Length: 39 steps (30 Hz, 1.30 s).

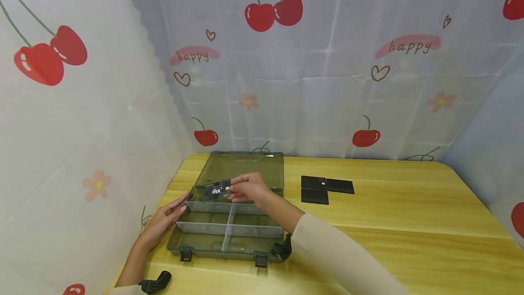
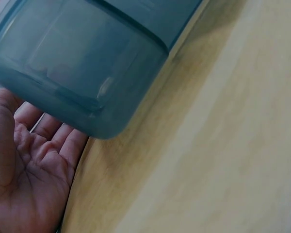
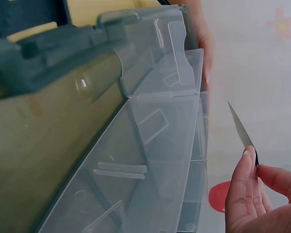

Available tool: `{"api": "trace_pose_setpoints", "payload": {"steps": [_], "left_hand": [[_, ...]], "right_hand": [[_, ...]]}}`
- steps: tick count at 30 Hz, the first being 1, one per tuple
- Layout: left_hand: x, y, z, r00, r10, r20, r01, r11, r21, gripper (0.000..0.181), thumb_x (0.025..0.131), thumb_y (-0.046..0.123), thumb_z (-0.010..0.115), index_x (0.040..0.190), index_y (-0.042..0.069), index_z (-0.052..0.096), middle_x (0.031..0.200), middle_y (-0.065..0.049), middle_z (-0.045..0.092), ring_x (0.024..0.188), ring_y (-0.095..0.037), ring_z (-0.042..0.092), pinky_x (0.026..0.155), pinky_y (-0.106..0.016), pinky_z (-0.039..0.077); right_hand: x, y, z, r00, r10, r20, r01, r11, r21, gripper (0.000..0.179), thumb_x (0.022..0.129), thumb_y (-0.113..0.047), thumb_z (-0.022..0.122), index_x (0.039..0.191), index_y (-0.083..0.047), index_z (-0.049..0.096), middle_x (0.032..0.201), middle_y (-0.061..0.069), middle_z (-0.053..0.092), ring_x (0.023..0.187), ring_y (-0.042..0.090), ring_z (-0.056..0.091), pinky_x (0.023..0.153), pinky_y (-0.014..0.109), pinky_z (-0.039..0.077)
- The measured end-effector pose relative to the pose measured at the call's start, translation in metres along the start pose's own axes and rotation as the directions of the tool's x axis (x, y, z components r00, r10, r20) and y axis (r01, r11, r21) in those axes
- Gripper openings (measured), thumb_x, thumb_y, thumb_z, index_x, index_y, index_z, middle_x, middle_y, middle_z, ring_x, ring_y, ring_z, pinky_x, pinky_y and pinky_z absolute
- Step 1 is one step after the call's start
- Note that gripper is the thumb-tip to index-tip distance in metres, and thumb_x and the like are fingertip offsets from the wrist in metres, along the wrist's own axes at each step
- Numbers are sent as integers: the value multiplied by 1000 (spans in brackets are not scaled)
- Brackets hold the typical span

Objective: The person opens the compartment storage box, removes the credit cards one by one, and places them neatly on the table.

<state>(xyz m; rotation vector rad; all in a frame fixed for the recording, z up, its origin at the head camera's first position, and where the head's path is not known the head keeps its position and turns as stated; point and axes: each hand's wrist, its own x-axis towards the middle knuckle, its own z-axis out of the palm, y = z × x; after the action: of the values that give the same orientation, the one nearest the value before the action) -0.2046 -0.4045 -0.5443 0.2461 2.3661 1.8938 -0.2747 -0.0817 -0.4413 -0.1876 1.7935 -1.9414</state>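
My right hand [image 1: 247, 189] pinches a black VIP card [image 1: 217, 190] by its right end, over the back compartments of a dark translucent plastic box [image 1: 245, 254]. Seen edge-on in the right wrist view, the card [image 3: 241, 128] sits between thumb and fingers. The box's lid [image 1: 245, 170] is flipped back, and clear dividers [image 1: 204, 228] split its inside into several compartments. My left hand [image 1: 161, 222] rests at the box's left side with its fingers extended. In the left wrist view its palm [image 2: 34, 189] shows beside a box corner [image 2: 106, 121], the fingertips hidden behind the wall.
Right of the box, on the wooden table [image 1: 389, 222], lie a black card with VIP print [image 1: 313, 182], a plain black card [image 1: 340, 186] and another black card [image 1: 314, 196]. A cherry-patterned curtain [image 1: 286, 94] hangs along the back and sides.
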Motion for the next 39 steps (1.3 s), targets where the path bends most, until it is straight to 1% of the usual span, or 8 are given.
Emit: {"api": "trace_pose_setpoints", "payload": {"steps": [4, 10, 13, 17, 22, 26, 31, 39], "left_hand": [[0, 0, -1, 1000, -8, -8, 8, 1000, 0, 57, 108, 28, 52, 161, 17, 34, 168, -7, 19, 152, -31, 11, 102, -11, 34], [-1, 0, -2, 1000, 13, 11, -13, 1000, 3, 57, 109, 27, 50, 161, 16, 32, 168, -9, 17, 152, -33, 9, 102, -10, 34], [0, 0, -3, 1000, 19, 18, -19, 1000, 5, 56, 109, 26, 49, 161, 15, 30, 168, -9, 16, 152, -34, 8, 102, -10, 34], [1, 1, -3, 1000, 5, 0, -5, 1000, 4, 56, 109, 27, 50, 161, 17, 33, 168, -7, 20, 152, -31, 11, 104, -11, 34], [-1, 3, -1, 1000, -5, 6, 5, 1000, 2, 57, 109, 27, 50, 161, 16, 31, 168, -8, 18, 151, -31, 13, 103, -11, 34], [-2, 2, -1, 1000, -6, 18, 6, 1000, -15, 57, 109, 26, 50, 162, 14, 30, 168, -10, 15, 151, -33, 12, 102, -10, 33], [-3, 1, -2, 1000, -10, 18, 11, 1000, -21, 57, 109, 26, 49, 162, 14, 30, 168, -10, 14, 151, -34, 11, 101, -10, 33], [-3, 1, -1, 1000, -22, 15, 22, 1000, 13, 57, 110, 28, 47, 162, 13, 29, 168, -11, 15, 151, -35, 10, 103, -13, 31]], "right_hand": [[-8, -1, -6, 1000, -4, 8, 4, 1000, -5, 21, 93, 1, 69, 114, 4, 72, 88, 17, 75, 69, 20, 74, 72, 37, 62], [-21, -3, -16, 1000, -15, 26, 15, 1000, 9, 23, 93, -1, 70, 116, 3, 71, 91, 16, 75, 73, 20, 75, 83, 45, 59], [-28, -5, -21, 998, -46, 39, 46, 999, 12, 25, 94, 0, 69, 118, 5, 70, 90, 15, 75, 72, 20, 74, 80, 43, 60], [-37, -6, -29, 997, -61, 49, 60, 998, 19, 25, 94, 0, 68, 118, 6, 69, 87, 14, 74, 71, 18, 73, 78, 41, 61], [-46, -2, -40, 997, -46, 54, 47, 999, -4, 25, 94, -4, 71, 118, 5, 70, 87, 12, 74, 72, 18, 74, 78, 40, 61], [-54, 2, -50, 998, -44, 42, 45, 999, -8, 27, 94, -5, 71, 119, 6, 69, 89, 13, 74, 73, 20, 74, 72, 36, 62], [-63, 5, -61, 998, -44, 35, 44, 999, -3, 29, 94, -5, 70, 121, 5, 68, 92, 14, 74, 75, 21, 74, 73, 35, 62], [-81, 10, -79, 997, -69, 27, 70, 997, -37, 32, 95, -8, 69, 124, 6, 66, 97, 15, 72, 78, 21, 74, 75, 35, 61]]}}
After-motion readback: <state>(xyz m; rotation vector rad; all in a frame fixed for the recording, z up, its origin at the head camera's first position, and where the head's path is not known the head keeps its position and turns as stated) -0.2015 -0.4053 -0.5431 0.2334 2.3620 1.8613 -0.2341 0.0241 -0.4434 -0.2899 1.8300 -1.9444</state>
